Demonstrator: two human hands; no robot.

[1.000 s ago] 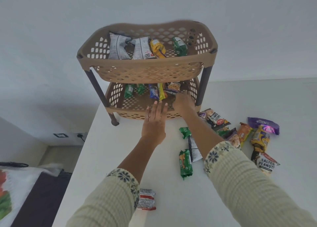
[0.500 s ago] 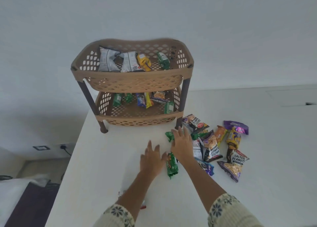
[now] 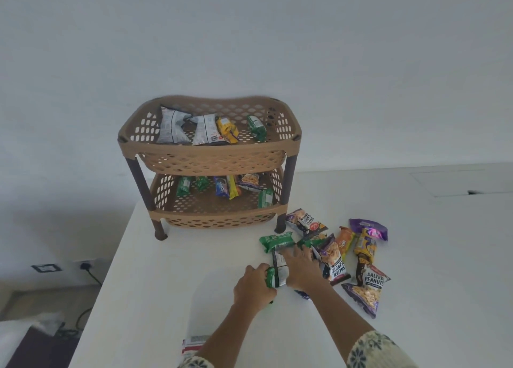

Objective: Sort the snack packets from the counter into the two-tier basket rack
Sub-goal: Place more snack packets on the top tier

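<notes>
A red-and-white packet [image 3: 194, 345] lies at the near edge of the white desk [image 3: 155, 298], partly hidden by the left forearm. Farther back stands the tan two-tier basket rack [image 3: 209, 156] on dark legs. Its top tier holds two silver packets [image 3: 183, 126], a yellow packet [image 3: 227, 130] and a green packet [image 3: 256, 127], all leaning with their long axes running near to far. The lower tier holds green biscuit packs [image 3: 183, 185], a blue cookie pack [image 3: 221, 187], a peanut packet [image 3: 249, 181] and another green pack [image 3: 265, 197] at the near right.

The left hand [image 3: 254, 287] is curled around a green biscuit pack [image 3: 269, 277], whose long axis runs near to far. Just beside it, the right hand [image 3: 301, 269] lies fingers spread, palm down, on a silver-white packet [image 3: 279, 267] that also points away from the person. Past the fingertips, a second green pack [image 3: 277, 241] lies crosswise, left to right.

To the right sits the loose pile: salted peanuts packets [image 3: 336, 265], an orange packet [image 3: 344, 241], a yellow-purple packet [image 3: 366, 245] and a purple packet [image 3: 367, 226], overlapping at mixed angles.
</notes>
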